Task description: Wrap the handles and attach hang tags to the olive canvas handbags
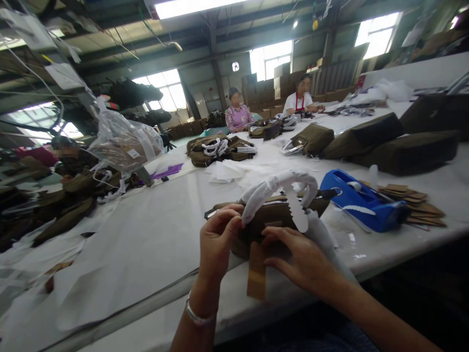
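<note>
A dark olive handbag [273, 217] stands on the white table in front of me, its arched handle [262, 193] wrapped in white material. With thumb and fingers pinched together, my left hand [218, 237] grips the wrapped handle near its lower left end. My right hand [298, 256] is at the bag's front, fingers and thumb apart, fingertips near a brown tag [257, 274]. The tag hangs down over the table edge; its upper end lies close to the bag. A white strip with a toothed edge [296, 210] hangs from the handle.
A blue tape dispenser [361, 203] stands right of the bag, beside a stack of brown cards [421, 203]. Other olive bags [366, 134] lie behind it. More bags [220, 149] and white sheets [230, 171] are farther back. Two people sit across the table; another is at left.
</note>
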The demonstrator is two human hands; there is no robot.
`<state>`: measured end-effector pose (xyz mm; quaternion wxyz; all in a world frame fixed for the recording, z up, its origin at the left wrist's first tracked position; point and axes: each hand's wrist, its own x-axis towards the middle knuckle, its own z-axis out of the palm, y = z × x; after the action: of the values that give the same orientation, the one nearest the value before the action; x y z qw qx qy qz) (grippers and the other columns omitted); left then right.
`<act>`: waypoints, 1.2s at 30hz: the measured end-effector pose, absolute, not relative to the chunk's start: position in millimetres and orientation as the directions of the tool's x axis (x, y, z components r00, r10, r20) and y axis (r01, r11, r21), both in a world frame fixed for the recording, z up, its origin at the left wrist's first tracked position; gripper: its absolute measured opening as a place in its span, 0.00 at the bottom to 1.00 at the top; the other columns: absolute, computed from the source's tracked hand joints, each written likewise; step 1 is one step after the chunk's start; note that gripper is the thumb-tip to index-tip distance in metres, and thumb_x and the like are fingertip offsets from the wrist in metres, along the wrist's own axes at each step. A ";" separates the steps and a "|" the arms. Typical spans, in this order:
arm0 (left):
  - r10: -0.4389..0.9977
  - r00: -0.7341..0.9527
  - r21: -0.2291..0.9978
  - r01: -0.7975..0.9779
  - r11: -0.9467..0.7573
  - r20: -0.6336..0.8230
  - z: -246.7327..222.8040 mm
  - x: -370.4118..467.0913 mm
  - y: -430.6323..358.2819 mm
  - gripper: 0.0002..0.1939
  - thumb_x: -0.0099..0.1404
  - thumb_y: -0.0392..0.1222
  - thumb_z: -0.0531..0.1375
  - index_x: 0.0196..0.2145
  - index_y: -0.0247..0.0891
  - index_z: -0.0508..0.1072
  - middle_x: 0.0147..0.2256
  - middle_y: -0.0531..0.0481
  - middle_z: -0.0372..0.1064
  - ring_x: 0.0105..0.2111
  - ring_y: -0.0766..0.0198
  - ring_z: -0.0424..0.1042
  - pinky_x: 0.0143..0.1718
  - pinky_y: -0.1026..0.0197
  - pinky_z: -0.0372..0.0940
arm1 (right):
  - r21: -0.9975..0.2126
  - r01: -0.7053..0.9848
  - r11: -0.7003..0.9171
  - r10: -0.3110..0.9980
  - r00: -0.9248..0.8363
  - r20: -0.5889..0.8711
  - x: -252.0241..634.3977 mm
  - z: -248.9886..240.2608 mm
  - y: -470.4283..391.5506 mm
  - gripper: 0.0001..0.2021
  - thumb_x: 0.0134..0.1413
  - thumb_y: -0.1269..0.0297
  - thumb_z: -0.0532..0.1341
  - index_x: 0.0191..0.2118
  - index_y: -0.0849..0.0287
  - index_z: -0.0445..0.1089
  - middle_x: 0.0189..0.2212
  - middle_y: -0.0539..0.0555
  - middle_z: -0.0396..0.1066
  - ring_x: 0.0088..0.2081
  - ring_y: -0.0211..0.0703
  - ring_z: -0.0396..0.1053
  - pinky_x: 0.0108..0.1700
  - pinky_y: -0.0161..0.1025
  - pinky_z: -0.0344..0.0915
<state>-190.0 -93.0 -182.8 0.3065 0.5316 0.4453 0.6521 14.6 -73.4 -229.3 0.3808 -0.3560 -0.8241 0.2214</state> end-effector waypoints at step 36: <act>0.838 -0.384 0.915 0.274 -0.297 0.388 -234.6 -179.6 -108.5 0.08 0.67 0.47 0.66 0.39 0.42 0.83 0.36 0.50 0.80 0.37 0.62 0.77 0.44 0.61 0.71 | -0.376 0.541 0.752 0.610 -0.355 0.709 -20.0 -240.3 -51.5 0.10 0.69 0.68 0.56 0.42 0.57 0.75 0.39 0.57 0.76 0.43 0.48 0.75 0.48 0.45 0.74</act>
<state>-179.6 -108.5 -234.6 0.2252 0.5072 0.5482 0.6257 -20.0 -51.5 -240.3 0.4473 -0.3498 -0.8222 0.0386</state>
